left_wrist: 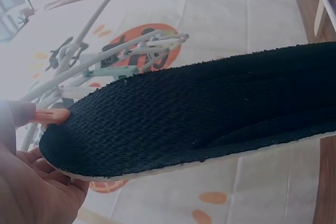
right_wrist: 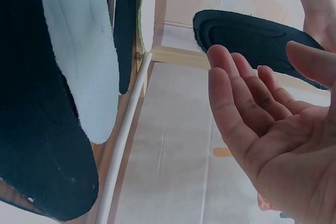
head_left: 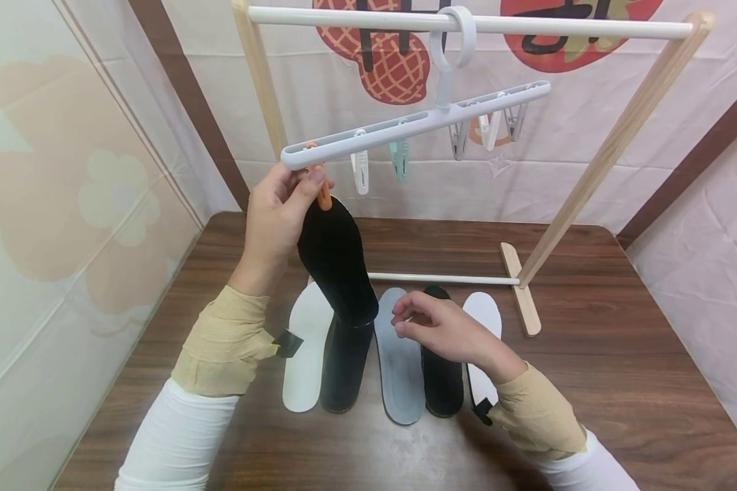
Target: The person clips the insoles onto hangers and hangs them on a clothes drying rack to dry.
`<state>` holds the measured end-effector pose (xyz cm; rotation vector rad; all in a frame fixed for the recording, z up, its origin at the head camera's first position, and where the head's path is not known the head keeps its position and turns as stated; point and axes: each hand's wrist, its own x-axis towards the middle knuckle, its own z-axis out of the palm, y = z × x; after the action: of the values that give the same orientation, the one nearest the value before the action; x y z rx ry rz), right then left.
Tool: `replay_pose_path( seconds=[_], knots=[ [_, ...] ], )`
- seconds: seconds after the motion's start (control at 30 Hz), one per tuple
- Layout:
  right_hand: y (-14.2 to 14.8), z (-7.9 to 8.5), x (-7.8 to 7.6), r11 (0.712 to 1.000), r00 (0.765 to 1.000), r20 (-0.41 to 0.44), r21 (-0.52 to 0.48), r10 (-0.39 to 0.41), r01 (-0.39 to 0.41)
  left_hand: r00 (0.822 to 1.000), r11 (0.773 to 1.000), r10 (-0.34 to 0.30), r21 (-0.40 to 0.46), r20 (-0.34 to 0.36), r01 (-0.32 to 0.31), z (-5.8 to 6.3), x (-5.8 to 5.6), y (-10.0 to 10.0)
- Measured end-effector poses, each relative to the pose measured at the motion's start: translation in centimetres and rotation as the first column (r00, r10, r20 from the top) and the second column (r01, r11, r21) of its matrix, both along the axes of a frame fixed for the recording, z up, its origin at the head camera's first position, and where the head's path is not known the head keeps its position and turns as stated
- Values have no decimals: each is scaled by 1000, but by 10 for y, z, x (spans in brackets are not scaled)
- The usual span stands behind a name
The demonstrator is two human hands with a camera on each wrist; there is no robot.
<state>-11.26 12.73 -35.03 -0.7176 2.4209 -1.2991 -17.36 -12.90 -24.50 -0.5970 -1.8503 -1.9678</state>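
My left hand [head_left: 273, 215] pinches an orange clothespin [head_left: 324, 196] at the left end of a pale grey clip hanger [head_left: 377, 138]. A black insole [head_left: 338, 262] hangs down from that clothespin, its upper end between the clothespin's tips. In the left wrist view, the thumb lies on the orange clothespin [left_wrist: 51, 115], with fingers behind the insole's end. My right hand [head_left: 448, 329] hovers over a row of insoles with fingers loosely bent and nothing in them. Beneath it lie a grey insole [head_left: 401, 372] and a black insole [head_left: 445, 389].
The hanger hooks over the white top bar [head_left: 540, 27] of a wooden-legged rack and tilts down to the left. White, green and grey clothespins [head_left: 400, 160] hang along it. On the brown table [head_left: 620, 382] also lie two white insoles [head_left: 302, 368] and another black insole [head_left: 346, 372].
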Motion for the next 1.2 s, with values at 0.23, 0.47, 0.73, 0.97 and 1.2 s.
replay_pose_path(
  seconds=[0.23, 0.47, 0.73, 0.97, 1.2],
  knots=[
    [7, -3, 2, 999, 999, -31, 41, -12, 13, 1000, 1000, 6, -1, 3, -6, 0, 0, -1],
    [15, -9, 4, 997, 998, -49, 65, -32, 35, 1000, 1000, 3, 3, 21, -3, -1, 0, -2],
    [25, -13, 8, 994, 998, -58, 104, -32, 38, 1000, 1000, 8, -11, 25, -8, 0, 1, -2],
    [34, -16, 13, 990, 999, -52, 142, -6, 13, 999, 1000, 12, -10, 32, -12, 0, 0, -3],
    [42, -21, 17, 984, 998, -64, 177, -18, 29, 999, 1000, 18, -14, 37, -18, -1, -1, -3]
  ],
)
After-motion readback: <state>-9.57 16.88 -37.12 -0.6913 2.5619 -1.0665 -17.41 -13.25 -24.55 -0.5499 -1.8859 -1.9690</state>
